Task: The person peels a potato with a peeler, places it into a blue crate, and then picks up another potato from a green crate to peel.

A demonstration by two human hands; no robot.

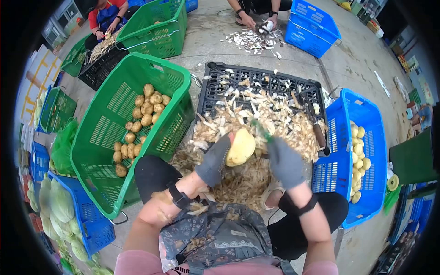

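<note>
My left hand (214,161), in a grey glove, is closed around a mostly peeled yellow potato (241,147). Opposite it, my gloved right hand (285,160) grips a green peeler (261,130), smeared by motion, its front end close to the potato's upper right side. Below both hands, potato peelings (245,181) are heaped on the ground, and more cover an upturned black crate (215,75). A brown-handled knife (319,134) lies along the crate's right edge. Bits of peel also stick to my left forearm and my patterned apron (229,245).
Unpeeled potatoes (147,107) fill part of a green basket (94,185) at my left. Peeled potatoes (359,158) sit in a blue basket (371,206) at my right. Cabbages (61,201) stand far left. Two people work farther off, one beside another blue basket (311,30).
</note>
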